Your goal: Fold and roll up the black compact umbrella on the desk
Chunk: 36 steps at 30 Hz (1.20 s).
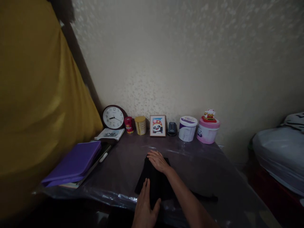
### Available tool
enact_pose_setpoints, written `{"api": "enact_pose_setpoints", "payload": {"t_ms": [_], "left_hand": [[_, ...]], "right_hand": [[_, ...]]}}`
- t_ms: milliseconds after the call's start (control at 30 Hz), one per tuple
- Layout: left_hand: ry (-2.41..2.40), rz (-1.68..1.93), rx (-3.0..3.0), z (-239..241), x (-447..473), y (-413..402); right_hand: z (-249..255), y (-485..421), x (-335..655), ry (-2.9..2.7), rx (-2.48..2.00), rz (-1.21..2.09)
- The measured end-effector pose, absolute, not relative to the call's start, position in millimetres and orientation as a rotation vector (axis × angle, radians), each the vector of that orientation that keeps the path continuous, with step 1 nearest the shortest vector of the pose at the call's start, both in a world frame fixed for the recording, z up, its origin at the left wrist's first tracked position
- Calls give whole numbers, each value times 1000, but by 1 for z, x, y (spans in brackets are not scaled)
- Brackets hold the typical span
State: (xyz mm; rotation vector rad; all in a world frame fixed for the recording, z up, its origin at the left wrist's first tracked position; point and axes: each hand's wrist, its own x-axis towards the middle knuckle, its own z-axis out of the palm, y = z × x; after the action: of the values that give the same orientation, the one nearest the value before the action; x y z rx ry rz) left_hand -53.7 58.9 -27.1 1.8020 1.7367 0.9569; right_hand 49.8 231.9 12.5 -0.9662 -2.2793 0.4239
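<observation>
A black fabric item (155, 182) lies flat on the table near its front edge; its exact kind is unclear. From its right side a dark strap-like piece (205, 198) runs out over the table, partly hidden by my right forearm. My right hand (158, 161) rests palm down across the far end of the fabric, fingers stretched out. Nearer to me, my left hand (145, 202) lies along the left part of the near end, its fingers extended and thumb apart. Neither hand grips anything.
Plastic sheeting covers the table (194, 171). At the left lie a purple folder (73, 163) and a white pen-like object (103, 157). Along the wall stand a clock (113, 117), a red can (128, 124), a picture frame (157, 125), a white tub (187, 129) and a pink tub (207, 133).
</observation>
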Motion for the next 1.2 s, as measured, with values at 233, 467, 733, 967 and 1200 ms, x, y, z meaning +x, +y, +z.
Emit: {"api": "enact_pose_setpoints", "payload": {"t_ms": [233, 467, 733, 967, 1200], "left_hand": [[1870, 847, 1838, -10, -54, 55], [2049, 744, 1897, 0, -53, 50], [2022, 755, 1740, 9, -53, 42], [1823, 693, 1439, 12, -58, 42], [1592, 923, 1164, 5, -56, 39]], "right_hand": [[11, 258, 47, -2135, -1171, 536], [9, 242, 115, -1716, -1500, 678], [-1, 177, 164, -1442, -1546, 1010], [0, 166, 143, -1444, -1497, 1095], [0, 175, 133, -1504, -1499, 956]]}}
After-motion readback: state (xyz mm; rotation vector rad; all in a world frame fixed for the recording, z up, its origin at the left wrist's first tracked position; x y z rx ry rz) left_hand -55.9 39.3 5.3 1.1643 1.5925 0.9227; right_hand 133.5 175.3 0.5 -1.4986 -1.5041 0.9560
